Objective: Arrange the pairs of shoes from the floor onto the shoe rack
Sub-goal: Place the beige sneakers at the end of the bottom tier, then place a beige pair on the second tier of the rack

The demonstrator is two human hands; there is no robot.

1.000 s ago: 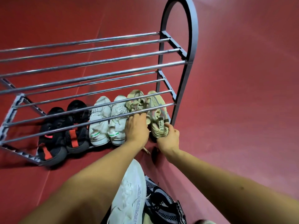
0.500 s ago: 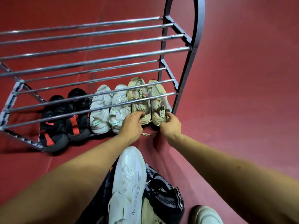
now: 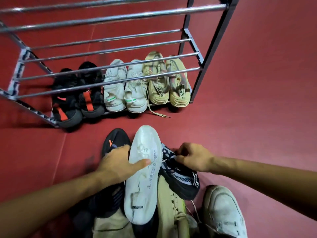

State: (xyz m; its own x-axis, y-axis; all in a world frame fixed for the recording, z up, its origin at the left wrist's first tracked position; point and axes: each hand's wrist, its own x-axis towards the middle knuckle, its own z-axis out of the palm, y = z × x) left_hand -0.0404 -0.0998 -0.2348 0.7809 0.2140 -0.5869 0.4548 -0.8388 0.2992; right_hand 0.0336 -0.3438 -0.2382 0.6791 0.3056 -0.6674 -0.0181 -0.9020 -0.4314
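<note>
My left hand (image 3: pixel 116 166) grips a white knit sneaker (image 3: pixel 143 176) lying on top of the pile of shoes on the dark red floor (image 3: pixel 248 107), thumb curled over its upper and fingers behind its left edge. The sneaker's long axis runs away from me, toe toward the chrome-bar shoe rack (image 3: pixel 109 54), heel nearest me with a small black printed word. My right hand (image 3: pixel 193 158) pinches the laces of a navy-and-white patterned sneaker (image 3: pixel 181 177) just beside it, angled toe up-left. A black sneaker with an orange mark (image 3: pixel 115 140) lies under my left hand. On the rack's bottom shelf stand three pairs, heels toward me: black with red straps (image 3: pixel 77 98), off-white with green tabs (image 3: pixel 123 90), beige knit (image 3: pixel 168 85). Half a second ago both hands were at the beige pair on the rack; now they are on the floor pile.
</note>
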